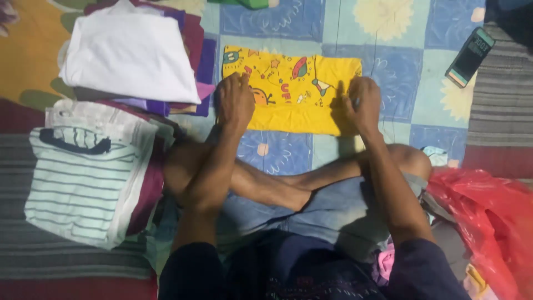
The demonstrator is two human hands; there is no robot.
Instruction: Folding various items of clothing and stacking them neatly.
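The patchwork bed sheet (400,72) covered the floor. At 9 o'clock lay a stack of folded clothes topped by a white garment (130,50), with a striped shirt (78,178) below it. The folded yellow printed garment (291,89) lay at 12 o'clock, before the crossed legs. The left hand (235,103) pressed flat, fingers spread, on its left end; the right hand (363,105) pinched its right end. Uneven pressure could skew the fold.

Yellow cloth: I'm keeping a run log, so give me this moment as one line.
left hand flat on yellow cloth | right hand pinching its right edge | cloth folded on blue mat | folded clothes at left
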